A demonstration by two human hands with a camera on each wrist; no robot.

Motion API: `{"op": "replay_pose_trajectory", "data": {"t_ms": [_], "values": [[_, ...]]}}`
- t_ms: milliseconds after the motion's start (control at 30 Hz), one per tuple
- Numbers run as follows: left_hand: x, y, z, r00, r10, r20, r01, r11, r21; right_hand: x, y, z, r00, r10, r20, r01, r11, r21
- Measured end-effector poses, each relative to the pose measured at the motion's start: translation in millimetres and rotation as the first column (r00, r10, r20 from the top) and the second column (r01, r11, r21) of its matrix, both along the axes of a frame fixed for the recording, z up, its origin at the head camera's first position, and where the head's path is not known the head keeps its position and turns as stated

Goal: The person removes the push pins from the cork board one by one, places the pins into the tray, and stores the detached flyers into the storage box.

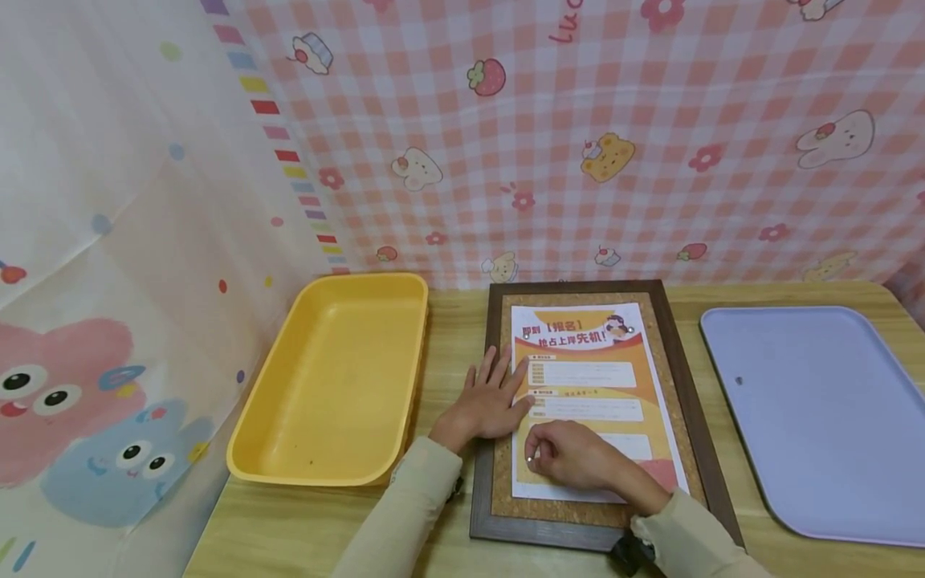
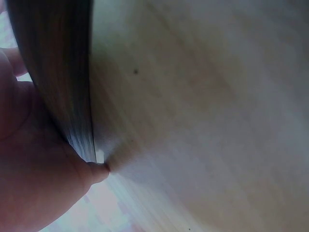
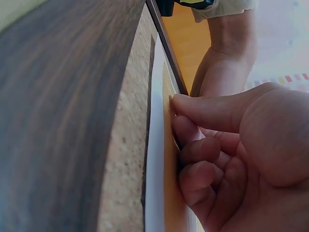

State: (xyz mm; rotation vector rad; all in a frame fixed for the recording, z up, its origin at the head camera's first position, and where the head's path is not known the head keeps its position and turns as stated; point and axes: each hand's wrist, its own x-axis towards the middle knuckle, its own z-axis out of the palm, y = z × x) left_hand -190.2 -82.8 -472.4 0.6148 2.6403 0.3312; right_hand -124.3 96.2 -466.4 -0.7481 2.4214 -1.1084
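A printed orange and white poster (image 1: 585,374) lies on a cork board (image 1: 564,509) with a dark wooden frame (image 1: 545,530). Spread flat, my left hand (image 1: 487,405) rests across the board's left frame edge and the poster's left margin; the left wrist view shows part of this hand (image 2: 38,164) against the frame (image 2: 60,58). Thumb and finger of my right hand (image 1: 574,456) pinch a small shiny pin (image 1: 530,460) at the poster's lower left. The right wrist view shows that hand (image 3: 227,145) with curled fingers against the paper (image 3: 157,145). Small round pins sit at the poster's top left (image 1: 526,335) and top right (image 1: 630,330).
Left of the board stands a yellow tray (image 1: 347,377). On the right lies a pale purple tray (image 1: 824,417) with a small dark object (image 1: 739,380) near its left edge. Behind the wooden table (image 1: 282,530) hangs a pink checked cloth (image 1: 462,160).
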Motion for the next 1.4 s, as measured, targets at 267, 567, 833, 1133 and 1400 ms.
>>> {"op": "replay_pose_trajectory", "data": {"t_ms": [267, 567, 833, 1133, 1400], "values": [[0.3, -0.2, -0.4, 1.000, -0.003, -0.007, 0.003, 1.000, -0.001, -1.2, -0.3, -1.0, 1.000, 0.003, 0.010, -0.003, 1.000, 0.003], [0.3, -0.4, 0.5, 1.000, 0.000, -0.008, 0.000, 1.000, -0.012, -1.7, 0.0, -3.9, 1.000, 0.001, 0.002, -0.001, 1.000, -0.003], [0.6, -0.6, 1.6, 1.000, -0.004, -0.006, 0.004, 1.000, -0.011, -1.2, 1.0, -6.2, 1.000, -0.005, 0.017, 0.005, 1.000, -0.017], [1.3, 0.0, 1.4, 1.000, -0.003, 0.000, 0.003, 1.000, -0.005, -0.5, 1.6, -6.8, 1.000, -0.010, 0.011, 0.010, 1.000, -0.020], [0.6, -0.7, 2.0, 1.000, -0.007, -0.005, 0.007, 1.000, 0.005, -0.6, 2.1, -6.2, 1.000, -0.010, 0.023, 0.010, 0.999, -0.034]]}}
